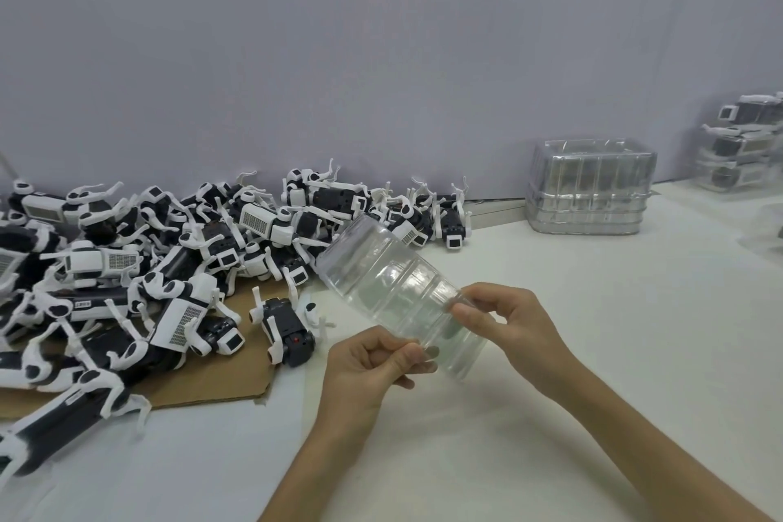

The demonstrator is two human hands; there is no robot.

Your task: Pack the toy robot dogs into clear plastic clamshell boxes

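I hold a clear plastic clamshell box tilted in the air over the white table, with nothing inside it. My left hand pinches its near lower edge between thumb and fingers. My right hand pinches the near right edge. A big pile of black-and-white toy robot dogs covers the left side, partly on brown cardboard. One dog lies apart, just left of my left hand.
A stack of empty clear clamshell boxes stands at the back right by the grey wall. Packed boxes with dogs inside are stacked at the far right edge. Bare white table lies in front and to the right.
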